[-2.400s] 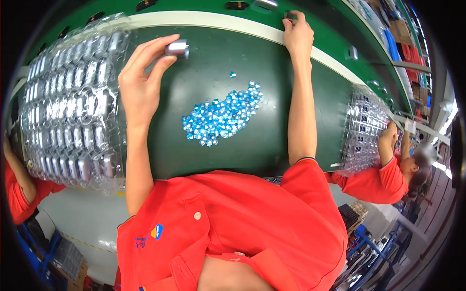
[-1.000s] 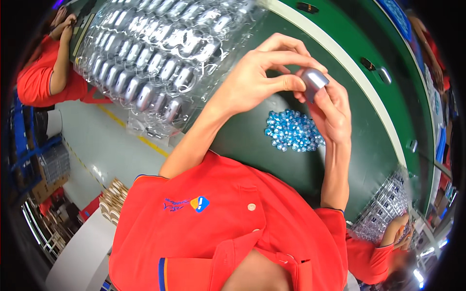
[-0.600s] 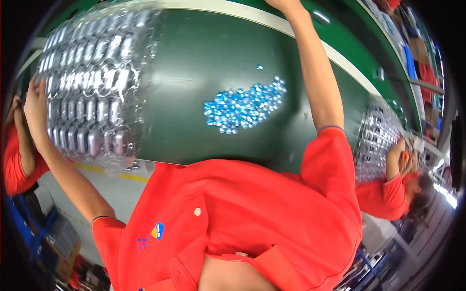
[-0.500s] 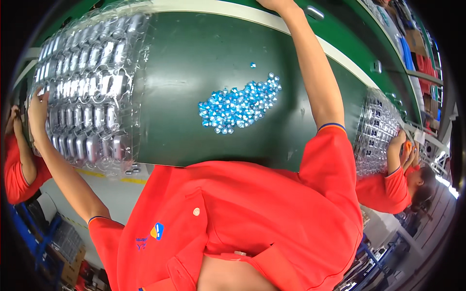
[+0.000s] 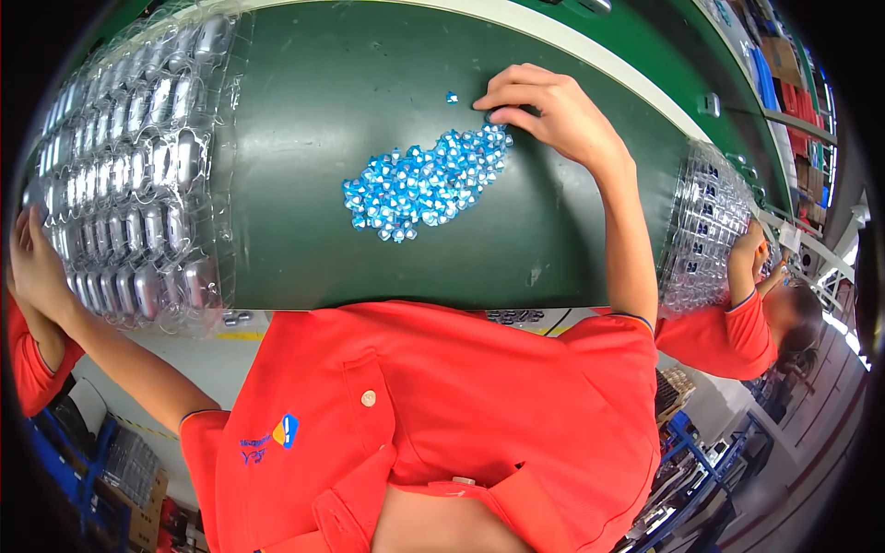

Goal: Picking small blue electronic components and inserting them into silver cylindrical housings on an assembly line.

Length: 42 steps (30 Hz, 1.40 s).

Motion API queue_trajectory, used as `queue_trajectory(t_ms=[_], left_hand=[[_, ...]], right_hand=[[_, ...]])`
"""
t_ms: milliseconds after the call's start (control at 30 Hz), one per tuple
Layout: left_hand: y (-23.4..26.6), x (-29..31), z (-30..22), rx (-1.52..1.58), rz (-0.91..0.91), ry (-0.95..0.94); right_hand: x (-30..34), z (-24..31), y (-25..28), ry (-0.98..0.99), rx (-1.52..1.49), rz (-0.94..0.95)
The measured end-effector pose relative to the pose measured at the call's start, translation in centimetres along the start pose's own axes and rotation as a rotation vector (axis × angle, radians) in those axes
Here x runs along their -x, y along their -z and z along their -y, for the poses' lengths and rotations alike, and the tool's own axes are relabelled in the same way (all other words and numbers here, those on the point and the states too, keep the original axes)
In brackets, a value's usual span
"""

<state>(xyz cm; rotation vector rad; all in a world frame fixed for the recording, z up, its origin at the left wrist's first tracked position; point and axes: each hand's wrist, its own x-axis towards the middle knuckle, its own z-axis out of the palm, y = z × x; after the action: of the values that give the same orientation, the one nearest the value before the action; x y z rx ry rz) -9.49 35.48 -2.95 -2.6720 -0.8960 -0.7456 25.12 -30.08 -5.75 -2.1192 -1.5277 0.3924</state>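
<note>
On the dark green work surface (image 5: 369, 276) lies a loose pile of small, shiny blue faceted beads (image 5: 415, 189). One bead (image 5: 452, 98) sits apart beyond the pile. My right hand (image 5: 553, 111) reaches over the pile's far right end, thumb and forefinger closing on a blue bead there. At the left, a clear plastic blister tray (image 5: 226, 175) holds rows of silvery, rounded oblong pieces (image 5: 152, 226). By its outer left edge is my left hand (image 5: 41, 267), fingers drawn together near the tips; what they hold, if anything, cannot be made out.
Another person's red sleeve (image 5: 35, 373) shows close beside my left hand. At the right, a second clear tray (image 5: 705, 230) stands by another worker's hand (image 5: 745, 258). A pale rail (image 5: 590, 64) runs along the far edge, with a green strip beyond.
My right hand has come back from beyond the far rail to the bead pile. My left hand stays by the tray's left edge, slightly lower in view. The whole view has shifted a little.
</note>
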Motion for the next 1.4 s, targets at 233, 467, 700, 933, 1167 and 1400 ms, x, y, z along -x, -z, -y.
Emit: queue_trajectory(t_ms=[233,467,700,933,1167,1400], left_hand=[[11.9,9.1,-36.8,1.185,0.145,0.257],[3.9,10.5,-43.2,1.889,0.493,0.476],[3.6,9.7,-43.7,1.899,0.435,0.375],[3.3,9.3,-43.5,1.706,0.472,0.150],[3.3,9.1,-43.2,1.630,0.443,0.042],[3.7,8.7,-42.6,1.483,0.247,-0.280]], right_hand=[[-0.3,0.9,-0.4,-0.239,-0.044,-0.073],[-7.9,4.2,-3.3,-0.204,-1.076,-0.338],[-8.8,5.2,-4.7,-0.273,-0.970,-0.320],[-8.6,4.8,-4.4,-0.336,-0.833,-0.215],[-8.9,5.4,-4.5,-0.381,-0.733,-0.189],[-8.7,5.3,-6.7,-0.241,-0.908,-0.368]])
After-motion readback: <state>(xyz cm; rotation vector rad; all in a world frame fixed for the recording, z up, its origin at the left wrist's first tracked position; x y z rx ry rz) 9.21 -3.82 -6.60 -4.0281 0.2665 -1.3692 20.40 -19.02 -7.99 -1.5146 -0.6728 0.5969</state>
